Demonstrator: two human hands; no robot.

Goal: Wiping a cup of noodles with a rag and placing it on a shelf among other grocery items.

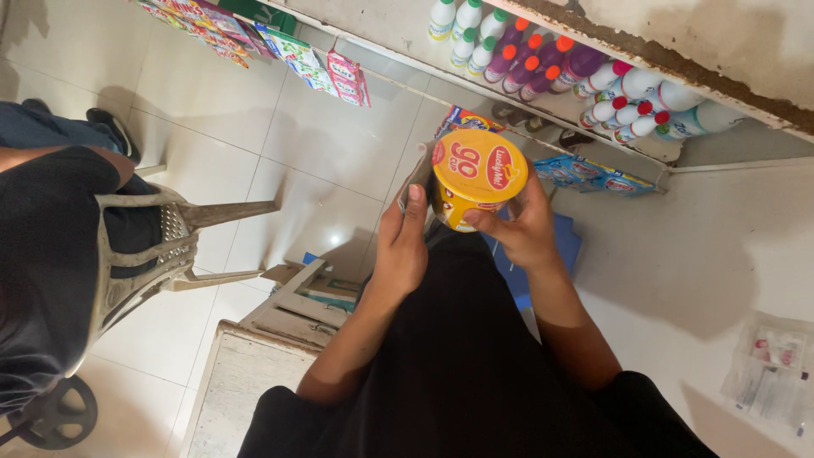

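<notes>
A round instant-noodle cup (477,174) with a yellow and red lid is held up in front of me, lid toward the camera. My left hand (400,240) grips its left side, thumb against the rim. On the right side, my right hand (524,227) wraps the cup with its fingers under the lower edge. Both arms reach out from my black clothing (475,365).
A shelf (398,34) at the top holds white, purple and pink bottles (543,59) and colourful packets (314,64). Another person in dark clothes (47,254) sits on a plastic chair (161,246) at left. A blue stool (509,271) and cardboard (297,297) lie on the tiled floor below.
</notes>
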